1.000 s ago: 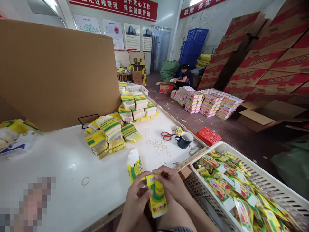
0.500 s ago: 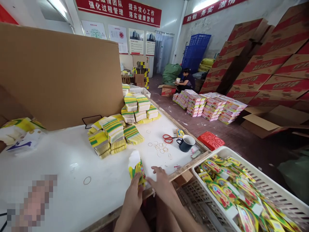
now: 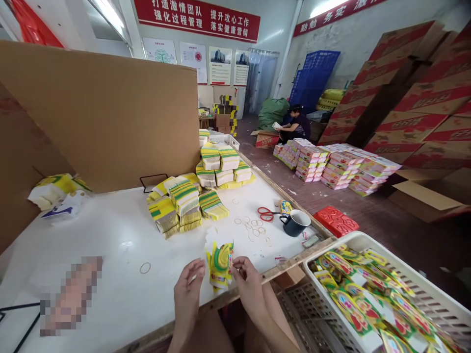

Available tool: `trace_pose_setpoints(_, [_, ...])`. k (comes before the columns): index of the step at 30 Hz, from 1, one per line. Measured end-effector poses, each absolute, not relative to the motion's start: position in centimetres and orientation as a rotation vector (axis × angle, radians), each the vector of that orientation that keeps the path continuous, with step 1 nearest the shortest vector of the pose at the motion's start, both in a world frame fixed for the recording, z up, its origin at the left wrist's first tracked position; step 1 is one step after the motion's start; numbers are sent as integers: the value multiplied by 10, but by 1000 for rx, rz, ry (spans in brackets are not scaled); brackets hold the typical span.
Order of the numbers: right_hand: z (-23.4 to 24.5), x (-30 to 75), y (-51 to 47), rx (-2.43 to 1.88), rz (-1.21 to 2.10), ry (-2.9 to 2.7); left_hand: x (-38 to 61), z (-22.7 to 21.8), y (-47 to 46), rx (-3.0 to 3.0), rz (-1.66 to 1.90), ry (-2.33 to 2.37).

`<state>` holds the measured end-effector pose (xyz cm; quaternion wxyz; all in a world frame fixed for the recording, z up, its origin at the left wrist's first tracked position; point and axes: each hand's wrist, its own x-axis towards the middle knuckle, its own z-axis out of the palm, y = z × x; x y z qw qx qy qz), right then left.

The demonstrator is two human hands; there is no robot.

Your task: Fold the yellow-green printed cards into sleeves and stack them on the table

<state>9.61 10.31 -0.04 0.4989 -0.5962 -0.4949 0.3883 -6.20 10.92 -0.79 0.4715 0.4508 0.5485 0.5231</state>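
Note:
A small pile of yellow-green packets (image 3: pixel 220 262) lies near the front edge of the white table (image 3: pixel 110 245), its top sheet curled up. My right hand (image 3: pixel 250 289) pinches the pile's right edge with its fingertips. My left hand (image 3: pixel 187 291) hovers just left of the pile, fingers loosely curved and apart, holding nothing. It looks a finger's width away from the packets. A white crate (image 3: pixel 368 242) full of similar loose packets stands to my right, below table height.
Banded bundles of packets (image 3: pixel 180 206) are stacked mid-table, with more (image 3: pixel 221 164) behind. Loose rubber bands (image 3: pixel 253 228), red scissors (image 3: pixel 265 214) and a dark mug (image 3: pixel 296 223) lie at the right. A cardboard wall (image 3: pixel 110 113) stands behind. A person (image 3: pixel 296 123) sits far back among cartons.
A second ago both hands held a packet low over my lap. It has gone onto the pile on the table; my left hand has let go and my right hand now pinches the pile.

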Motion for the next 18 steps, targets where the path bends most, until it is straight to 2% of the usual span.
trace_pose_setpoints(4, [9, 101, 101, -1328, 1033, -1079, -60, 1, 118, 1077, 1224, 1221])
trace_pose_setpoints(12, [-3, 129, 113, -1304, 1039, -831, -51, -25, 116, 1053, 1127, 1202])
trace_pose_setpoints(18, [4, 126, 105, -1283, 1137, -853, -49, 2, 112, 918, 1122, 1098])
